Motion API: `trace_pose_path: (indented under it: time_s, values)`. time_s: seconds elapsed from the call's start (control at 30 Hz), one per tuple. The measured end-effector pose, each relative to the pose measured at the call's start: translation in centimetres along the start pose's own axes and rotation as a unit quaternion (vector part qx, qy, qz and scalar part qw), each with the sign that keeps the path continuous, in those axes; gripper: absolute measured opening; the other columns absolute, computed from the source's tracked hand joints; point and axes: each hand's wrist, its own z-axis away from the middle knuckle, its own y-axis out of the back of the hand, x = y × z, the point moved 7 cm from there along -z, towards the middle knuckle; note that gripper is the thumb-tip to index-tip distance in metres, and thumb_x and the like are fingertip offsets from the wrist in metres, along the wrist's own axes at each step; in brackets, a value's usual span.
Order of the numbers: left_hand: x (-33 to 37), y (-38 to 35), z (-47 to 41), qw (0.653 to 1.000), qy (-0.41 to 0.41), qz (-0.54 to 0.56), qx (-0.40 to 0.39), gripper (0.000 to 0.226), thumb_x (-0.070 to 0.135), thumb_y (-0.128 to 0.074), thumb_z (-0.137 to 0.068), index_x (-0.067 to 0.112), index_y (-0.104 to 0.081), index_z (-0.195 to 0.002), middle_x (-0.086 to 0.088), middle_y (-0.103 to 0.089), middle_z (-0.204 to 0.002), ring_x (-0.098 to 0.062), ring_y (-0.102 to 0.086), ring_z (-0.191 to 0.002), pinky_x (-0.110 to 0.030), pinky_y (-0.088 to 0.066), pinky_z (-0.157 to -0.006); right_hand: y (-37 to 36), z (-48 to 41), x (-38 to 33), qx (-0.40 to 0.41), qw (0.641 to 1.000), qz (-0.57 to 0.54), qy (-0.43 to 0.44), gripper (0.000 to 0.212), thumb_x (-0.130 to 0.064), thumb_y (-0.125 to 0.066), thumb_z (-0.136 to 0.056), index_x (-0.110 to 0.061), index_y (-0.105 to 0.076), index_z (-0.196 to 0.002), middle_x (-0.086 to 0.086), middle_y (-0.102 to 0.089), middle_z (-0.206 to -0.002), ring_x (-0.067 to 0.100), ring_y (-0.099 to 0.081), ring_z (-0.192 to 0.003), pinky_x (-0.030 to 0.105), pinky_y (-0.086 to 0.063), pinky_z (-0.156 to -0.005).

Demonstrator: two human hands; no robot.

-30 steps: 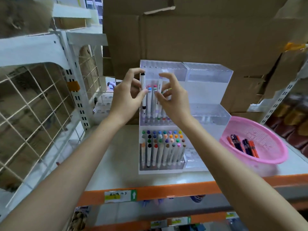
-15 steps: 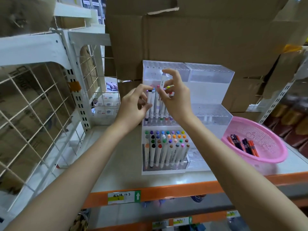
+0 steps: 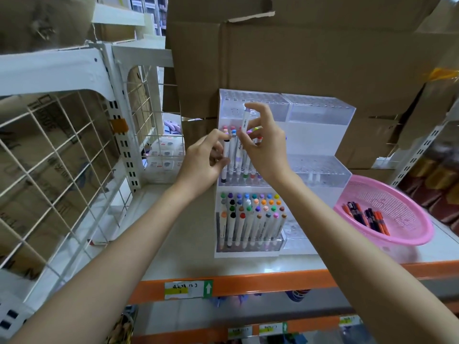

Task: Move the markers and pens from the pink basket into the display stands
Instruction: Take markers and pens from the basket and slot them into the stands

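Note:
A clear tiered display stand (image 3: 320,115) sits on the shelf against cardboard boxes. Its bottom tier is full of white markers with coloured caps (image 3: 250,214); the middle tier holds several at its left. My left hand (image 3: 201,162) pinches a black-capped marker (image 3: 226,157) standing at the middle tier's left end. My right hand (image 3: 265,145) holds a bunch of white markers (image 3: 242,135) upright above that tier, one raised between thumb and forefinger. The pink basket (image 3: 407,214) at the right holds several orange and dark pens (image 3: 365,217).
A white wire-grid rack (image 3: 62,157) stands close on the left. Large cardboard boxes (image 3: 310,58) wall off the back. The shelf's orange front edge (image 3: 248,281) carries a price label. The stand's right half has vacant slots.
My left hand has brought the black-capped marker down from above the stand into the middle tier's left end. My right hand has lifted one marker higher from its bunch.

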Motion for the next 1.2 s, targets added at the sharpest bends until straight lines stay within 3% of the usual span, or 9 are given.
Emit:
trace_pose_path:
  time_s: [0.23, 0.37, 0.57, 0.73, 0.8, 1.07, 1.2]
  values:
    - [0.3, 0.3, -0.1, 1.000, -0.007, -0.015, -0.010, 0.031, 0.009, -0.068, -0.085, 0.013, -0.054, -0.112, 0.000, -0.058, -0.084, -0.009, -0.057, -0.074, -0.012, -0.045, -0.065, -0.4, 0.1, -0.5, -0.001, 1.000, -0.002, 0.005, 0.044, -0.015, -0.068, -0.087, -0.019, -0.049, -0.127, -0.010, -0.052, -0.079, 0.008, -0.060, -0.064, 0.012, -0.045, -0.055]
    - [0.6, 0.4, -0.4, 0.999, -0.010, -0.028, -0.023, 0.031, 0.004, -0.066, -0.084, 0.014, -0.052, -0.110, -0.002, -0.059, -0.083, -0.013, -0.057, -0.075, -0.025, -0.049, -0.069, -0.7, 0.2, -0.5, -0.012, 1.000, 0.016, 0.009, 0.045, -0.009, -0.069, -0.085, -0.018, -0.050, -0.126, -0.015, -0.050, -0.076, 0.007, -0.058, -0.062, 0.009, -0.043, -0.055]
    - [0.2, 0.3, -0.6, 0.999, 0.002, -0.032, -0.040, 0.038, 0.008, -0.068, -0.084, 0.020, -0.051, -0.116, 0.002, -0.060, -0.084, -0.012, -0.060, -0.078, -0.030, -0.053, -0.073, -0.8, 0.9, -0.4, -0.026, 0.999, 0.029, 0.019, 0.036, -0.007, -0.067, -0.088, -0.011, -0.051, -0.120, -0.002, -0.056, -0.081, 0.008, -0.059, -0.062, 0.010, -0.042, -0.054]
    - [0.3, 0.9, -0.5, 0.998, -0.015, -0.054, -0.028, 0.040, 0.007, -0.067, -0.083, 0.020, -0.051, -0.118, 0.007, -0.059, -0.083, -0.013, -0.059, -0.078, -0.036, -0.054, -0.072, -1.0, 0.8, -0.7, -0.031, 0.999, 0.032, 0.021, 0.034, -0.005, -0.066, -0.087, -0.011, -0.053, -0.118, 0.003, -0.061, -0.082, 0.017, -0.063, -0.064, 0.026, -0.049, -0.059]
    - [0.2, 1.1, -0.3, 0.997, -0.021, -0.070, -0.027, 0.040, 0.007, -0.066, -0.083, 0.020, -0.052, -0.117, 0.009, -0.057, -0.083, -0.014, -0.059, -0.078, -0.039, -0.054, -0.070, -1.1, 0.9, -0.7, -0.033, 0.998, 0.038, 0.028, 0.034, -0.005, -0.067, -0.087, -0.010, -0.052, -0.117, 0.005, -0.063, -0.084, 0.017, -0.063, -0.063, 0.026, -0.051, -0.058]
    - [0.9, 1.4, -0.1, 0.983, -0.077, -0.166, -0.033, 0.047, 0.014, -0.065, -0.085, 0.020, -0.050, -0.130, -0.002, -0.059, -0.112, -0.023, -0.056, -0.103, -0.040, -0.053, -0.069, -0.6, 0.7, -0.8, -0.046, 0.998, 0.042, 0.020, 0.035, -0.005, -0.069, -0.086, -0.010, -0.053, -0.116, 0.004, -0.062, -0.082, 0.015, -0.061, -0.059, 0.024, -0.050, -0.059]
    - [0.8, 1.2, 0.0, 0.978, -0.085, -0.185, -0.039, 0.047, 0.013, -0.065, -0.085, 0.017, -0.051, -0.129, -0.005, -0.058, -0.115, -0.025, -0.055, -0.105, -0.041, -0.053, -0.070, -0.5, 0.6, -1.1, -0.052, 0.996, 0.069, 0.035, 0.035, -0.007, -0.070, -0.085, -0.010, -0.052, -0.114, 0.001, -0.059, -0.079, 0.016, -0.061, -0.061, 0.027, -0.050, -0.061]
